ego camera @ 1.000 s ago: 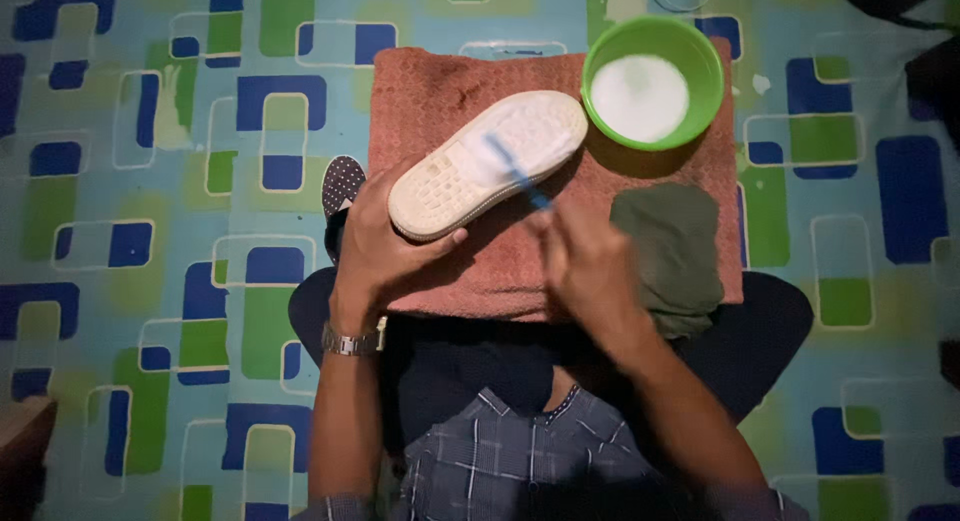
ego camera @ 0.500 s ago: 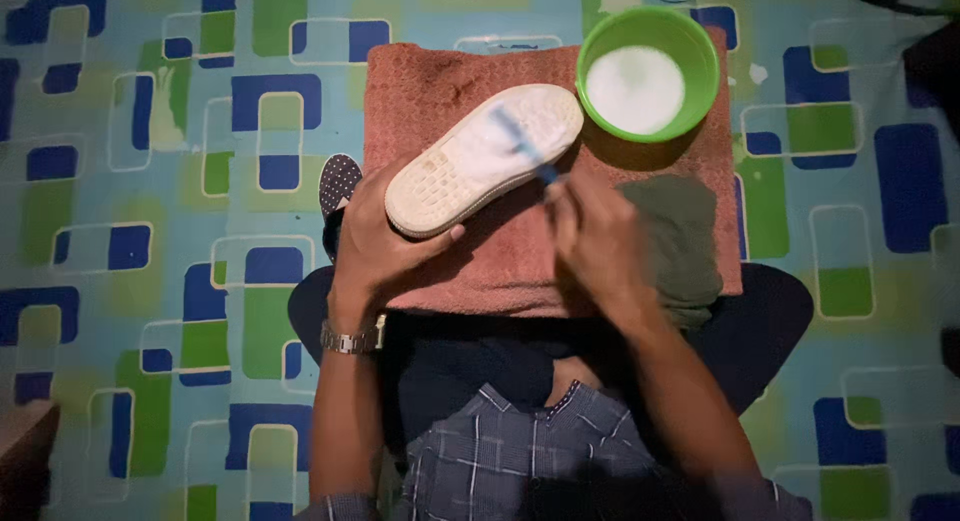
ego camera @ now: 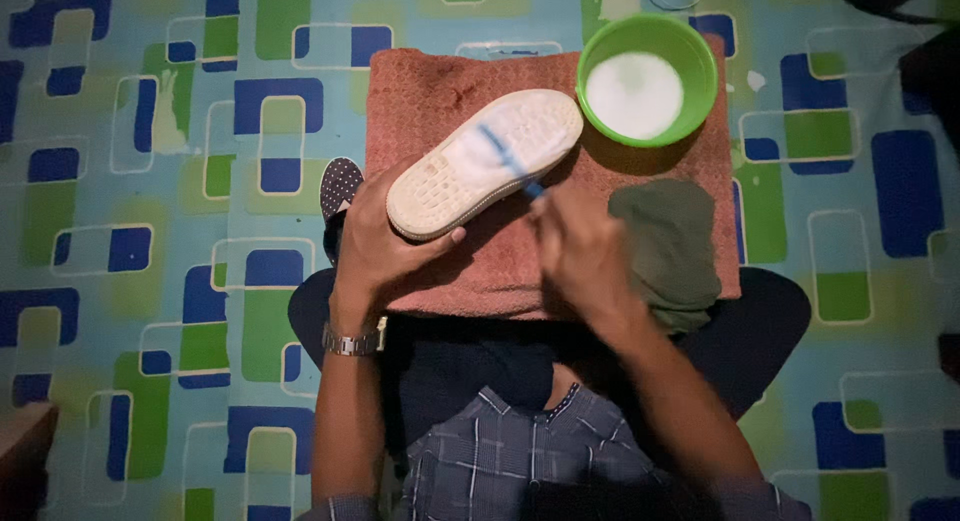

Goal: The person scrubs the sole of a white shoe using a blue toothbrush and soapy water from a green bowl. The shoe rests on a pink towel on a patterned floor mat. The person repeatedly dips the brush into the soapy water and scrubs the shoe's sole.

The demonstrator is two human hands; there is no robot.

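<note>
My left hand (ego camera: 375, 243) grips the heel end of a shoe (ego camera: 485, 161), turned so its pale textured sole faces up. The shoe lies slantwise over a reddish-brown towel (ego camera: 430, 91). My right hand (ego camera: 585, 249) holds a blue toothbrush (ego camera: 508, 159) whose blurred head lies across the middle of the sole. A green bowl (ego camera: 648, 79) of white liquid stands on the towel's far right corner. A dark green cloth (ego camera: 668, 243) lies on the towel just right of my right hand.
The towel rests on my crossed legs over a floor mat (ego camera: 140, 181) patterned in blue, green and turquoise. A dotted dark shoe (ego camera: 340, 186) peeks out left of my left hand. Dark objects sit at the right edge.
The toothbrush has moved along the sole between frames, its head blurred. The shoe stays held in the same spot, and the view has shifted slightly.
</note>
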